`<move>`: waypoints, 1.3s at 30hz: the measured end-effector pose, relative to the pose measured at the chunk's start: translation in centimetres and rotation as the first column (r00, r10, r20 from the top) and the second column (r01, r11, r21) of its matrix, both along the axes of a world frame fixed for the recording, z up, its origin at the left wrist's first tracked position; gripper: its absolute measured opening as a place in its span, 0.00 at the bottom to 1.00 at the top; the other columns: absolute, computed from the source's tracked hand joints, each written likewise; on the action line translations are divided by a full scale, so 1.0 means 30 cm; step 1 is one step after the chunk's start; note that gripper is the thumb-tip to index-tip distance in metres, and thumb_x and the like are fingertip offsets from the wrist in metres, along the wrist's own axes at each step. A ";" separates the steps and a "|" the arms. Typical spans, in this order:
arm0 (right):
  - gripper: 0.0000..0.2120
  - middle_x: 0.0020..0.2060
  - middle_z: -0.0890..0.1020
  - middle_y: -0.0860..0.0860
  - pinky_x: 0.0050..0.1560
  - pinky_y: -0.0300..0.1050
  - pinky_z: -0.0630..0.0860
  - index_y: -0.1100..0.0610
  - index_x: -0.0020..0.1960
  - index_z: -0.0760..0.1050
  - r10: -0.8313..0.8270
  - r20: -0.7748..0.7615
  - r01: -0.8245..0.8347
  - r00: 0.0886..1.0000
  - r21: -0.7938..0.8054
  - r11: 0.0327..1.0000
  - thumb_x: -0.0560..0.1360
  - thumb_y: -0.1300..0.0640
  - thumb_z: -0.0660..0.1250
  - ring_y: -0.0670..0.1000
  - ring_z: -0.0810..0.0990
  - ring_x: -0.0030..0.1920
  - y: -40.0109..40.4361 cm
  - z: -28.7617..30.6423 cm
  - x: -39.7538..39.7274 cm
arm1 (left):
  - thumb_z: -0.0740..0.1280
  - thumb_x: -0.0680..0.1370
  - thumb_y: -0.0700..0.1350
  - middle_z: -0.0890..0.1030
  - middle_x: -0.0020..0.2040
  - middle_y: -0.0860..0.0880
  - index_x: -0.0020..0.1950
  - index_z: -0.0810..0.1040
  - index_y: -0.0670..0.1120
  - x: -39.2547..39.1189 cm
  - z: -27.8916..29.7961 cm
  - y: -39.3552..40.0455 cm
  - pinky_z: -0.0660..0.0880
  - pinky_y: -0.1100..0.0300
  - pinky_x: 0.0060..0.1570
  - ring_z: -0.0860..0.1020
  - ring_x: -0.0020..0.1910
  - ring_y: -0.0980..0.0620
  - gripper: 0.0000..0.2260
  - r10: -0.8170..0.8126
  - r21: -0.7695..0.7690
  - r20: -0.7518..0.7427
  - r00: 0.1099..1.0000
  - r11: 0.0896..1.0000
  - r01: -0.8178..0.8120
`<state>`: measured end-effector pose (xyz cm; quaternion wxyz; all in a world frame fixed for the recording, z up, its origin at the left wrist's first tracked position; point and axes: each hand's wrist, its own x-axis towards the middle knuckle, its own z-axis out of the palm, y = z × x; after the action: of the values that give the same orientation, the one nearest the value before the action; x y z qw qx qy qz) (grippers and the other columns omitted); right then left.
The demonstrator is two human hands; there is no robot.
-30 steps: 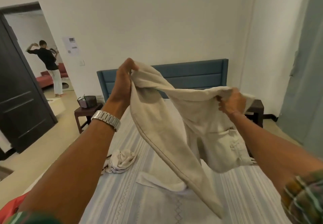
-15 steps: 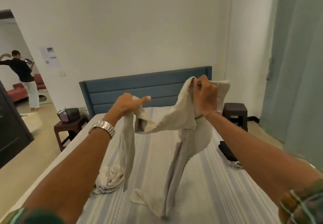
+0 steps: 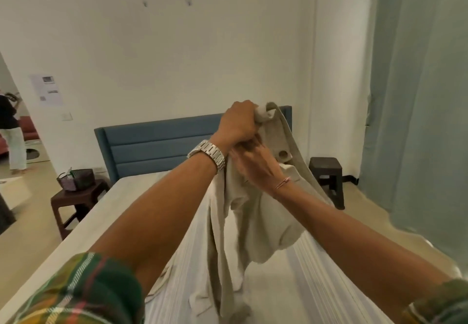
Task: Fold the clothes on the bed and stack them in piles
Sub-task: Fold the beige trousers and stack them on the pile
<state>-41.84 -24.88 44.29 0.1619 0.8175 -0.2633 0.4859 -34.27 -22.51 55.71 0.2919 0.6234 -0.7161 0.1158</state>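
Both hands meet at the top of one beige garment [image 3: 255,212], lifted above the bed [image 3: 121,212]. Left hand [image 3: 238,123] is clenched round a bunched upper edge. Right hand [image 3: 255,161] lies just below it against the cloth with fingers partly curled; whether it pinches the fabric cannot be told. Lower cloth hangs down and trails onto the striped sheet.

Status, as judged: the fold of this garment is at an early stage; no crease is set. No finished pile is in view. Folding, laying down and stacking remain.
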 end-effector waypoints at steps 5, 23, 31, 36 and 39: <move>0.25 0.70 0.74 0.61 0.73 0.64 0.67 0.58 0.70 0.68 -0.095 0.021 0.097 0.995 -0.147 0.984 0.79 0.48 0.70 0.62 0.70 0.73 -0.017 -0.060 -0.128 | 0.70 0.77 0.39 0.84 0.47 0.41 0.49 0.82 0.39 0.106 -0.018 -0.014 0.75 0.53 0.44 0.81 0.48 0.43 0.04 -0.045 -0.089 -0.344 0.938 0.996 0.015; 0.11 0.40 0.80 0.43 0.39 0.28 0.72 0.57 0.52 0.76 0.164 0.225 -0.244 0.961 0.394 0.886 0.74 0.56 0.76 0.37 0.78 0.37 -0.053 0.094 -0.255 | 0.73 0.78 0.48 0.84 0.54 0.46 0.59 0.82 0.43 0.253 -0.038 0.051 0.80 0.47 0.56 0.81 0.54 0.47 0.12 -0.320 -0.157 -0.499 0.806 0.948 0.278; 0.16 0.31 0.77 0.45 0.33 0.33 0.68 0.58 0.40 0.73 0.147 0.129 -0.187 0.981 0.393 0.900 0.72 0.52 0.79 0.42 0.72 0.30 -0.109 0.175 -0.283 | 0.74 0.73 0.44 0.78 0.57 0.45 0.63 0.75 0.43 0.128 -0.053 0.032 0.74 0.48 0.55 0.74 0.56 0.44 0.20 -0.087 -0.585 0.166 0.982 0.793 0.170; 0.11 0.37 0.81 0.51 0.37 0.39 0.72 0.59 0.44 0.77 0.147 0.016 -0.142 0.989 0.382 0.913 0.74 0.54 0.77 0.48 0.76 0.33 -0.126 0.180 -0.295 | 0.72 0.78 0.53 0.83 0.46 0.49 0.53 0.79 0.45 0.027 -0.117 -0.018 0.78 0.52 0.46 0.80 0.45 0.50 0.13 -0.374 -0.055 -0.114 0.921 0.928 0.370; 0.13 0.35 0.77 0.46 0.37 0.33 0.69 0.56 0.43 0.75 0.153 0.013 -0.144 0.988 0.420 0.896 0.73 0.52 0.77 0.43 0.73 0.33 -0.132 0.175 -0.328 | 0.72 0.78 0.52 0.85 0.46 0.49 0.52 0.83 0.44 0.036 -0.112 -0.039 0.78 0.57 0.47 0.82 0.46 0.51 0.12 -0.374 0.046 -0.312 0.874 0.912 0.407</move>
<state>-51.68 -28.83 49.53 -0.0526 0.8558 -0.2967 0.4204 -33.19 -23.68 52.36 0.3784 0.4911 -0.7806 -0.0799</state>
